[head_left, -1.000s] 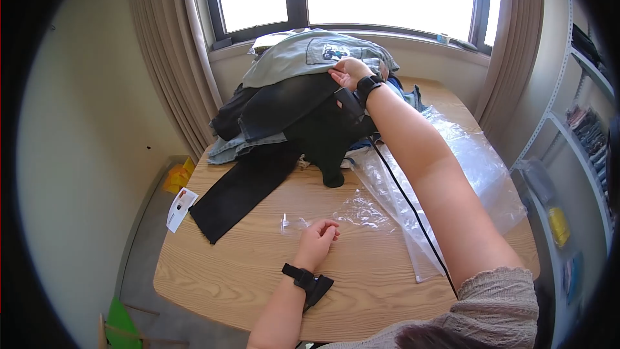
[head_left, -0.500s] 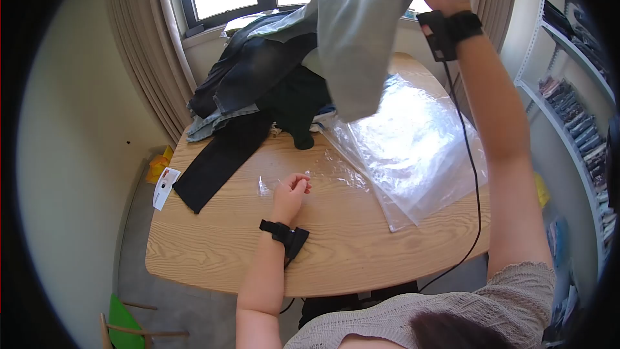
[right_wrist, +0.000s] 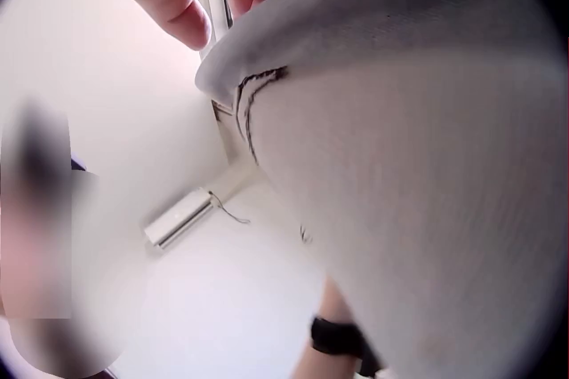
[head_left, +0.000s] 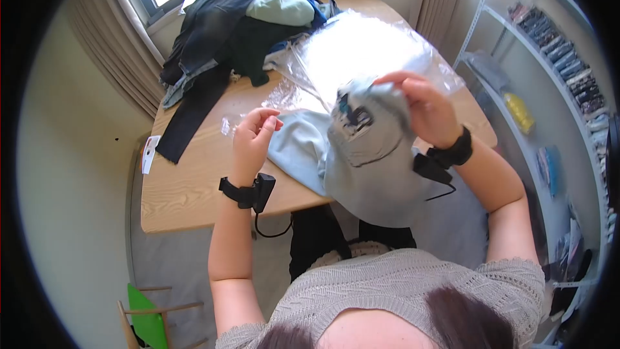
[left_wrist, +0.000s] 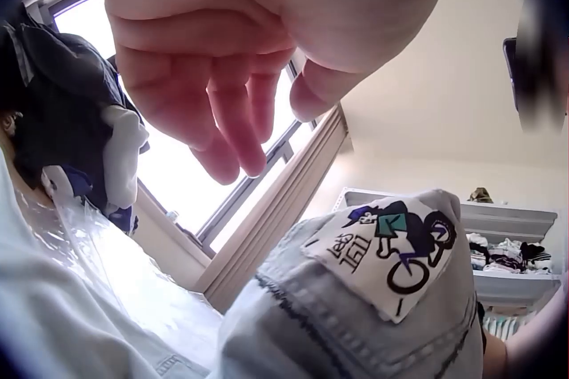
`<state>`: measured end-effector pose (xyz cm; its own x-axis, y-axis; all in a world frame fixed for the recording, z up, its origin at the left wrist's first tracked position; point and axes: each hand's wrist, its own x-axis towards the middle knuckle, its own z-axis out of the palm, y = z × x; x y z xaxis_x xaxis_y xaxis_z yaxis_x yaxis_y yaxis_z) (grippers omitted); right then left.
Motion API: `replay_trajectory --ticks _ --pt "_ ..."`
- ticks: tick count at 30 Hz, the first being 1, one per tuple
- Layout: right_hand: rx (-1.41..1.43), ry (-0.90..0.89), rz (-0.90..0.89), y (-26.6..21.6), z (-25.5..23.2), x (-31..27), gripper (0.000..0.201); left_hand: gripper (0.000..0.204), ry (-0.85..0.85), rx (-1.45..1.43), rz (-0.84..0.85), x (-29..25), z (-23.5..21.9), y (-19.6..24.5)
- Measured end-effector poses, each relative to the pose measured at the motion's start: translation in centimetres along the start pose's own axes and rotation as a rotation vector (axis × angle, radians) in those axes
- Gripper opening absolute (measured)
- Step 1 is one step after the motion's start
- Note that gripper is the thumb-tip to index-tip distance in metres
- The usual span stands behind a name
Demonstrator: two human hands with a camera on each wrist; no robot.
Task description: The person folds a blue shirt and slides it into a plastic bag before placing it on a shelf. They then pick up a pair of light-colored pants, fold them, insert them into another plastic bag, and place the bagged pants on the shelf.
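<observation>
A light blue-grey garment [head_left: 365, 184] hangs from my right hand [head_left: 431, 108], which grips its upper end in front of my body. Dark-stitched lines and a white patch [left_wrist: 387, 250] with a motorbike rider show on it. Part of the cloth lies over the table's front edge, and the rest drapes below it. My left hand [head_left: 253, 142], fingers loosely curled and holding nothing, is beside the cloth on its left. In the right wrist view the garment's pale fabric [right_wrist: 418, 157] fills much of the picture, with the right fingers [right_wrist: 182, 19] at its top edge.
On the wooden table [head_left: 187, 197], a pile of dark clothes [head_left: 213, 32] lies at the back left, with a pale green piece [head_left: 281, 10] on it. Clear plastic bags [head_left: 368, 45] spread behind the garment. Shelves of folded clothes [head_left: 562, 58] stand at right, a green chair [head_left: 147, 317] at lower left.
My right hand has lifted the blue-grey garment off the pile and brought it right, then down towards my body. The left hand has risen beside it. The head view has shifted.
</observation>
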<state>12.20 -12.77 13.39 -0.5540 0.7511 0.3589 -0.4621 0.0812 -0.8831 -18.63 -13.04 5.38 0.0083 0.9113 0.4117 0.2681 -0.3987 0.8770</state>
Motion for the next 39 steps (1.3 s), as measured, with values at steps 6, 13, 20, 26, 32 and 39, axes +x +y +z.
replay_trajectory --ticks 6,13,20,26,32,39 --pt "-0.762 -0.363 -0.272 9.2 4.5 -6.1 0.015 0.035 -0.339 -0.131 -0.153 -5.2 3.5 5.0" --pt "-0.911 -0.441 -0.292 15.8 5.8 -8.8 0.02 0.045 -0.571 0.488 0.119 -7.9 6.0 3.4" --pt "-1.056 -0.018 -0.334 9.5 -1.3 -11.0 0.034 0.028 -0.393 0.39 -0.049 -7.2 5.7 1.8" --pt "-1.352 0.131 -0.023 11.5 -6.7 -11.5 0.049 0.031 -0.26 0.199 0.067 -6.4 5.1 4.0" --pt "-1.434 0.206 -0.314 10.3 -6.1 -6.0 0.027 0.034 -0.006 0.141 0.209 -3.7 2.2 6.0" --pt "-0.67 0.465 -0.524 -1.2 -0.1 3.2 0.03 0.028 0.291 -0.112 0.288 -1.2 -4.5 10.8"
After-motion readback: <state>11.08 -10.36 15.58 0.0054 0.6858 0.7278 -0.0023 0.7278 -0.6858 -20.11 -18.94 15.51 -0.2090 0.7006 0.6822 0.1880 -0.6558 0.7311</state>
